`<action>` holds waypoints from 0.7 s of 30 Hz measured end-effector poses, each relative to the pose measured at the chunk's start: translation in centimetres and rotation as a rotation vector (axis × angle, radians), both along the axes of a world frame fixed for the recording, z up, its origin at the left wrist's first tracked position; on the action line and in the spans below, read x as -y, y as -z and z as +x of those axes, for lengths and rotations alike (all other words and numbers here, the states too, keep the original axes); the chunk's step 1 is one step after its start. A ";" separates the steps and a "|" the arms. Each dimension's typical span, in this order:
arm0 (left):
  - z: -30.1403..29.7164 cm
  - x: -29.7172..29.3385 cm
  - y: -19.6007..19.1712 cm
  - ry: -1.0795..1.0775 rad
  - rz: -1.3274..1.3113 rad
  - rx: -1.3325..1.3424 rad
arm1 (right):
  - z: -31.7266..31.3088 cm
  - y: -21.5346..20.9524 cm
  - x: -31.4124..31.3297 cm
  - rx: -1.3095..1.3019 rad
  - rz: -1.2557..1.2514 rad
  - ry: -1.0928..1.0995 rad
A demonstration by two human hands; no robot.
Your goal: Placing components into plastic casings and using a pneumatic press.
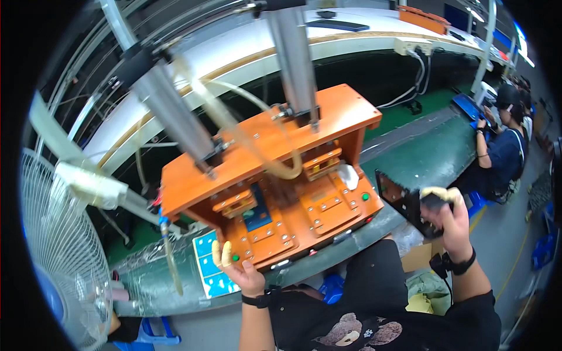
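Observation:
My left hand (241, 275) is at the front left corner of an orange press fixture (263, 155), beside a green button (235, 257). Its fingers are apart, hold nothing, and some wear pale finger cots. To the right of the fixture, my right hand (451, 219) is raised, its fingers curled. It appears to grip the edge of a glossy black panel (401, 198), which stands tilted at the bench edge and reflects orange. The fingers there are partly blurred. A dark blue piece (257, 213) lies in the fixture's left station. The right station's plate (329, 212) is in plain sight.
Two metal cylinders (293, 58) with hoses rise above the fixture. A card with blue pads (213, 269) lies on the green bench (152, 286). A fan (67, 240) stands at the left. Another person (506, 137) sits farther along the bench at the right.

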State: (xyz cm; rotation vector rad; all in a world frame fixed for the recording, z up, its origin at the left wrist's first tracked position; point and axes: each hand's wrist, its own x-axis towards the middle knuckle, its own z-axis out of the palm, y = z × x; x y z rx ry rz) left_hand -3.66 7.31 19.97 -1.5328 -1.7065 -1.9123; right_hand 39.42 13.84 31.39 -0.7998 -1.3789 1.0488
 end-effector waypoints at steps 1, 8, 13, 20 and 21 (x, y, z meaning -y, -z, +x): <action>0.4 1.0 0.2 0.019 0.005 0.147 | -1.4 -1.2 1.1 0.187 0.211 -0.099; 4.7 10.7 2.9 0.026 -0.089 0.004 | -15.6 -5.6 4.8 0.781 0.906 -0.750; 6.7 14.5 5.1 0.073 -0.185 0.107 | -24.2 -2.3 1.4 0.968 1.083 -0.660; 4.8 16.3 5.5 0.002 -0.252 0.084 | -30.0 1.3 -3.0 0.984 0.891 -0.604; 4.6 16.3 5.5 -0.003 -0.259 0.085 | -30.1 1.4 -2.9 0.985 0.894 -0.614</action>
